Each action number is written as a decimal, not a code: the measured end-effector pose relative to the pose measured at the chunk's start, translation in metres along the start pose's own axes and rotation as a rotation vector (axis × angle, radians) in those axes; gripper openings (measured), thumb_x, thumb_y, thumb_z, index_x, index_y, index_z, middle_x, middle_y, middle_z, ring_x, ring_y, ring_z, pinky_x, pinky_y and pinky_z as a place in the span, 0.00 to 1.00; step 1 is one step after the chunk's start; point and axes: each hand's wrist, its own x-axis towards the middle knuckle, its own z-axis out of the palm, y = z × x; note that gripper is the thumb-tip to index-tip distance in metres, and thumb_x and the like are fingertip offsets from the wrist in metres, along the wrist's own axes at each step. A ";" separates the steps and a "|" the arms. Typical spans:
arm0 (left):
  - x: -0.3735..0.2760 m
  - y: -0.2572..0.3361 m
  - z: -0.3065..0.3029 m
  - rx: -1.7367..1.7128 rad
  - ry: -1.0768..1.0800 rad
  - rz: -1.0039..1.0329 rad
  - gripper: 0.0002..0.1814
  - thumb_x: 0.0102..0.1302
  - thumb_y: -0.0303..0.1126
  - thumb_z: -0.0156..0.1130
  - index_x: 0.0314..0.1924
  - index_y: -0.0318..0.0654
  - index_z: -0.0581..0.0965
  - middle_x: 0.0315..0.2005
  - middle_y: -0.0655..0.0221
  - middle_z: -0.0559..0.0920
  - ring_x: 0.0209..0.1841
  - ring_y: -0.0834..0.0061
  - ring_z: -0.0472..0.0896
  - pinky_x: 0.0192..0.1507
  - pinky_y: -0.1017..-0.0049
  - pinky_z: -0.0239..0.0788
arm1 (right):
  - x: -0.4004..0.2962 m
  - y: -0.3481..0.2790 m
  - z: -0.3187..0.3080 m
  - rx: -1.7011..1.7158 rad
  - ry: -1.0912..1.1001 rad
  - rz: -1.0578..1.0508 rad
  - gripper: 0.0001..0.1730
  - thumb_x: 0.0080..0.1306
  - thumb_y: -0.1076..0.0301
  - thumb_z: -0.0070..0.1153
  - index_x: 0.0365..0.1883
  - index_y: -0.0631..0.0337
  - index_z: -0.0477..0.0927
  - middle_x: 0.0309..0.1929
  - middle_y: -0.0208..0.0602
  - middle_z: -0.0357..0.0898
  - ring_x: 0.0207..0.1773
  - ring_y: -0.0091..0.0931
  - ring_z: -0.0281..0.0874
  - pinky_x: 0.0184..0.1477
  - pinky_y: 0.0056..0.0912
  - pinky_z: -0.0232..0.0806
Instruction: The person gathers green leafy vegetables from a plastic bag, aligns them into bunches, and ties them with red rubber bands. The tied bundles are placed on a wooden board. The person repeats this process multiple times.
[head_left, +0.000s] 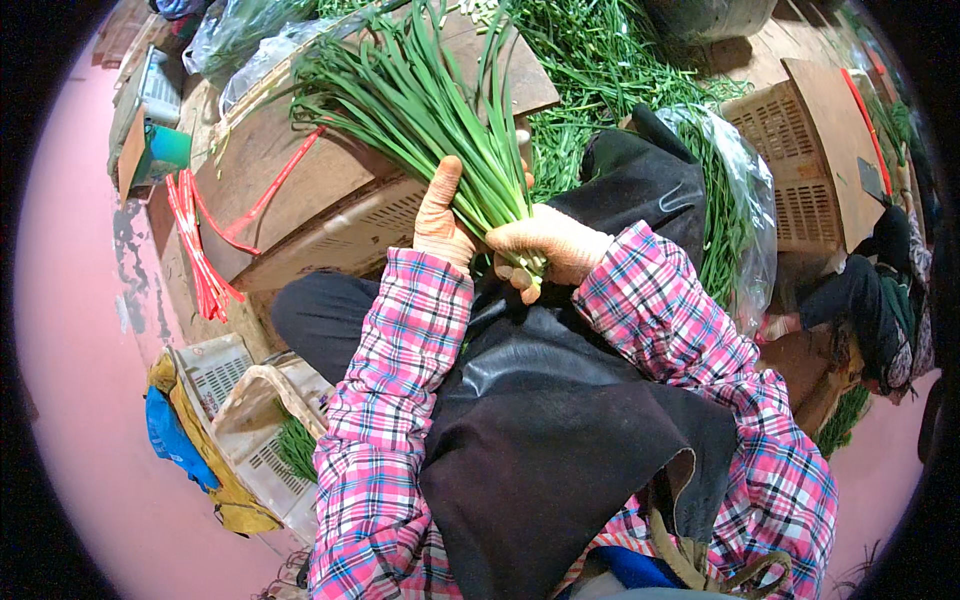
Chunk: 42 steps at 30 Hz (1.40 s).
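Note:
A bunch of garlic chives (442, 112) fans out up and to the left above my lap. My right hand (551, 244), in a peach-coloured fabric glove, is closed around its pale stem ends. My left hand (444, 214), gloved alike, supports the stalks from the left with its thumb raised along them; its fingers are mostly hidden behind the bunch. Beyond the hands lies a wooden board (300, 195) on a plastic crate (367, 225). One red strap (277, 180) lies on that board, and a bundle of red straps (196, 255) hangs at its left edge.
Loose chives (585, 60) pile up ahead. More fill a clear plastic bag (757, 217) by my right knee. At the right stands a crate (802, 165) with a board, near a co-worker's leg (832, 292). White baskets (262, 442) sit at the lower left. A dark apron (555, 450) covers my lap.

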 end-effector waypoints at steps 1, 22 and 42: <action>0.003 0.001 -0.006 -0.051 0.052 -0.027 0.31 0.64 0.44 0.60 0.59 0.29 0.68 0.52 0.49 0.77 0.53 0.49 0.77 0.58 0.50 0.67 | -0.002 0.000 -0.001 -0.030 0.013 0.012 0.19 0.60 0.58 0.60 0.40 0.63 0.73 0.26 0.40 0.76 0.23 0.26 0.76 0.20 0.29 0.73; 0.000 0.003 -0.006 -0.069 -0.025 -0.011 0.22 0.64 0.31 0.58 0.56 0.27 0.70 0.50 0.51 0.78 0.49 0.55 0.79 0.52 0.57 0.74 | 0.003 -0.004 -0.006 -0.858 0.618 -0.628 0.16 0.55 0.61 0.65 0.38 0.61 0.80 0.32 0.41 0.81 0.35 0.29 0.80 0.40 0.30 0.71; 0.012 0.008 0.002 0.050 0.278 0.010 0.15 0.64 0.33 0.58 0.47 0.30 0.75 0.37 0.53 0.82 0.34 0.52 0.82 0.37 0.55 0.78 | -0.029 -0.021 0.019 -1.821 0.390 -0.677 0.12 0.53 0.65 0.60 0.35 0.57 0.76 0.25 0.35 0.75 0.35 0.39 0.75 0.38 0.41 0.68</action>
